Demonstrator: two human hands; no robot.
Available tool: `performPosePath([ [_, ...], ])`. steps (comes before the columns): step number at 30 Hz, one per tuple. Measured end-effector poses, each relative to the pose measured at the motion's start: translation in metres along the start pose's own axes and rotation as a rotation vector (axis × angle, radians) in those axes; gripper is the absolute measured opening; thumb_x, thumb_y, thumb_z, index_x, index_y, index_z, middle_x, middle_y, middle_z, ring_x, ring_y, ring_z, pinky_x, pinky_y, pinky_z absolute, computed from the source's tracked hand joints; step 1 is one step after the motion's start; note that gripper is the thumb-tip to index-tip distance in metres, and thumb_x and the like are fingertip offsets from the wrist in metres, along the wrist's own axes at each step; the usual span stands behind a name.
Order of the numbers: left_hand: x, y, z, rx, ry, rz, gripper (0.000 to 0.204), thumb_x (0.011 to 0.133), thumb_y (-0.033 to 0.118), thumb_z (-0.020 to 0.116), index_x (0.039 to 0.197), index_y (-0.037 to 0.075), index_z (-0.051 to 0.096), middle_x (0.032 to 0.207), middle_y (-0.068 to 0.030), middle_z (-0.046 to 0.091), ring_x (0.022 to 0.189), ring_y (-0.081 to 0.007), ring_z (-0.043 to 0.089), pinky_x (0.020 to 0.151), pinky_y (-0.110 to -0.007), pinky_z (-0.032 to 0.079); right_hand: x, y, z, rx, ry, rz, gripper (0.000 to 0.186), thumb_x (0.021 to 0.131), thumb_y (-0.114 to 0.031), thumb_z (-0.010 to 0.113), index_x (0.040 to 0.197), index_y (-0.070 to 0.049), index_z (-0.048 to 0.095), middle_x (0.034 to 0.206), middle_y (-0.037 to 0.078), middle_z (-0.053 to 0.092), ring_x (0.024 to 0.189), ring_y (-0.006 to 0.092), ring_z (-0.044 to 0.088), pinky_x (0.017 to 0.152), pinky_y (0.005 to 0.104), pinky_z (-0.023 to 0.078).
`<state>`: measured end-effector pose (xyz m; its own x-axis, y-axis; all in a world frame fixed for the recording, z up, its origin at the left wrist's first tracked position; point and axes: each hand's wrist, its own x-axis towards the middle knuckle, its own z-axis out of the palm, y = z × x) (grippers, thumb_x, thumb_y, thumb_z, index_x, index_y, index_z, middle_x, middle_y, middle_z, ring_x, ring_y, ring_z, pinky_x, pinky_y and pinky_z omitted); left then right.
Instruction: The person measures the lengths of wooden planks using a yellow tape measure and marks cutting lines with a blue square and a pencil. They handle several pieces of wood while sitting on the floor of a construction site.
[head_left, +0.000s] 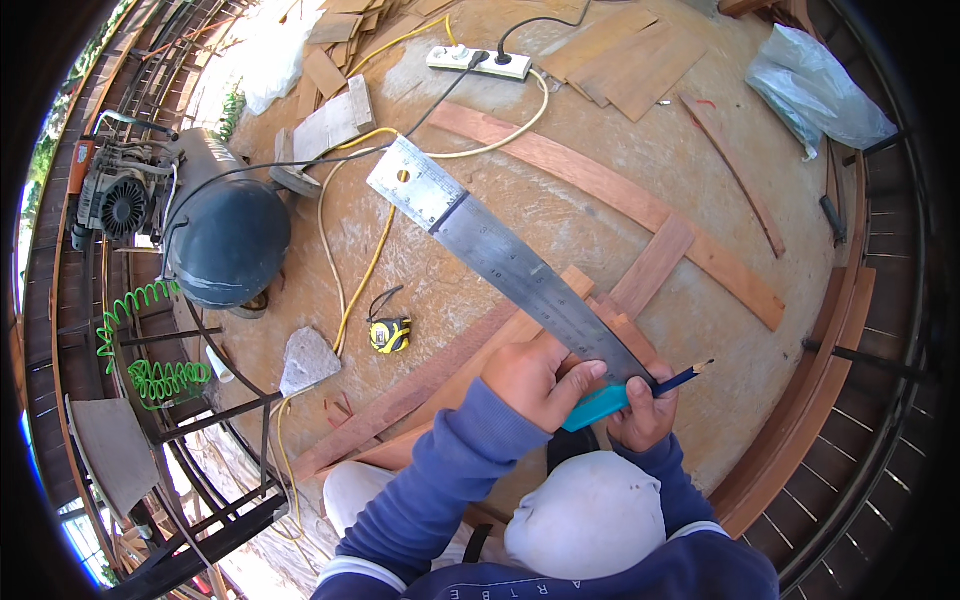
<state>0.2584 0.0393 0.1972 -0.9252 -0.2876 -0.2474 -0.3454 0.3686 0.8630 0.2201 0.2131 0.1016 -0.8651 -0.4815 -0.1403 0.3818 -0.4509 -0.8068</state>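
A long steel ruler blade (520,270) with a hole in its far end slants from upper left down to my hands. My left hand (535,385) is closed round its near part, thumb on the metal. A teal piece (597,405), seemingly the handle of a square, sticks out below that thumb. Close by, my right hand (643,415) pinches a dark blue pencil (682,377), its sharpened tip pointing right, at the blade's near end. Under the blade and hands lie reddish wooden boards (425,385); a short crosspiece (652,265) meets a long plank (590,195).
A yellow tape measure (390,334) and a stone block (309,361) lie left of the boards. Beyond are an air compressor (230,235), a green coiled hose (168,380), a power strip (478,64) with cords, thin wood sheets (640,65) and a plastic bag (815,85).
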Motion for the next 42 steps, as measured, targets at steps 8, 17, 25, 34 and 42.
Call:
performPosePath([
  [8,-0.002,0.001,0.000,0.025,-0.014,-0.010,0.021,0.087,0.022,0.072,0.091,0.001,0.070,0.071,-0.0161,0.067,0.061,-0.0259,0.067,0.056,-0.033,0.051,-0.002,-0.002,0.000,-0.032,0.025,0.009,0.017,0.094,-0.021,0.059,0.094,-0.006,0.052,0.073,0.005,0.059,0.052,0.0050,0.045,0.045,0.0205,0.031],
  [17,-0.002,0.001,0.000,0.007,-0.028,-0.032,0.024,0.087,0.024,0.071,0.084,0.001,0.067,0.068,-0.0166,0.066,0.059,-0.0294,0.066,0.054,-0.036,0.051,-0.003,-0.005,-0.001,-0.002,0.016,0.005,0.020,0.096,-0.018,0.059,0.085,-0.007,0.046,0.067,0.005,0.055,0.053,0.0064,0.045,0.046,0.0222,0.035],
  [25,-0.002,-0.002,0.000,0.050,-0.060,-0.060,0.018,0.088,0.019,0.070,0.095,0.003,0.069,0.071,-0.0145,0.067,0.061,-0.0242,0.067,0.056,-0.033,0.050,-0.002,-0.003,0.000,-0.063,0.035,-0.022,0.026,0.096,-0.022,0.061,0.082,-0.008,0.044,0.065,0.002,0.052,0.053,0.0057,0.044,0.047,0.0221,0.034],
  [34,0.000,-0.004,0.001,0.026,-0.044,-0.019,0.018,0.089,0.019,0.069,0.098,0.003,0.069,0.072,-0.0138,0.068,0.061,-0.0228,0.067,0.056,-0.033,0.050,-0.002,0.001,-0.002,-0.069,0.027,-0.044,0.029,0.096,-0.025,0.063,0.081,-0.008,0.043,0.064,0.000,0.049,0.053,0.0055,0.043,0.048,0.0221,0.034],
  [42,0.000,-0.005,0.001,0.026,-0.043,-0.029,0.020,0.088,0.021,0.070,0.091,0.001,0.068,0.071,-0.0152,0.067,0.061,-0.0261,0.067,0.056,-0.035,0.050,-0.003,-0.001,-0.001,-0.094,0.044,-0.037,0.027,0.096,-0.023,0.062,0.083,-0.008,0.044,0.068,0.000,0.050,0.055,0.0048,0.043,0.049,0.0217,0.034],
])
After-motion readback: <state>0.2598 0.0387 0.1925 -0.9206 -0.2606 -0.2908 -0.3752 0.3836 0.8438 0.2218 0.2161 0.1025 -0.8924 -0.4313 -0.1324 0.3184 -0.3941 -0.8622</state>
